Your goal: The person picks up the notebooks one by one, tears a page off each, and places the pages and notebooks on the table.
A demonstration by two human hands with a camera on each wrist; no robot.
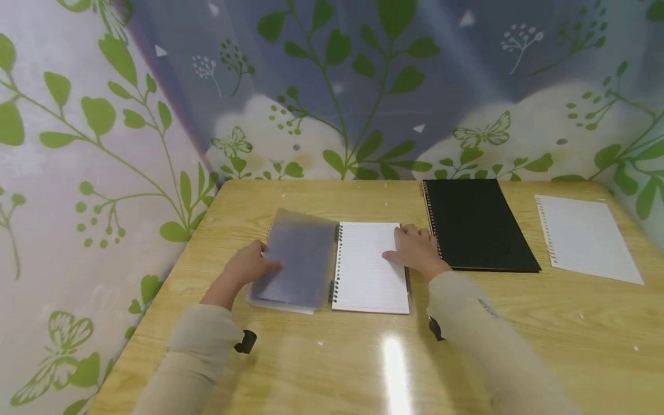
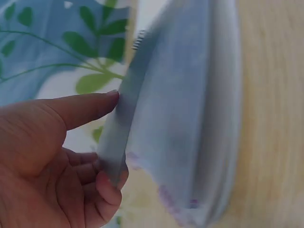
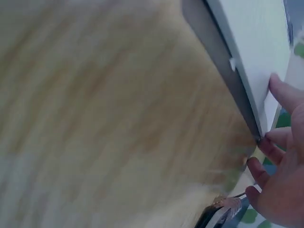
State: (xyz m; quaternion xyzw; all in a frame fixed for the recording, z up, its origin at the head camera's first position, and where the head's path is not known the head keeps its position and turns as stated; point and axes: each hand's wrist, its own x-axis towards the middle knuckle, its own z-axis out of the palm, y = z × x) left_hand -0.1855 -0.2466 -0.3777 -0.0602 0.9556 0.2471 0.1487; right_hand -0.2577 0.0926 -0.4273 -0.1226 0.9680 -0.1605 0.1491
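1. Nearest, the left hand (image 1: 248,266) pinches the translucent cover (image 1: 295,259) of the spiral notebook (image 1: 369,268) at its nine-o'clock edge.
2. The right hand (image 1: 415,251) rests with relaxed fingers on the lined page's three-o'clock edge.
3. Farther, toward one o'clock, lie a black notebook (image 1: 477,225) and a loose sheet (image 1: 586,237).

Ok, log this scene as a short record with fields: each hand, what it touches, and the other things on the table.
left hand: grips the translucent cover of the open spiral notebook, thumb on top, cover lifted off the table
right hand: rests on the lined page, fingers at its right edge
black notebook: closed, right of the open one
loose sheet: far right, lying flat
table: light wood
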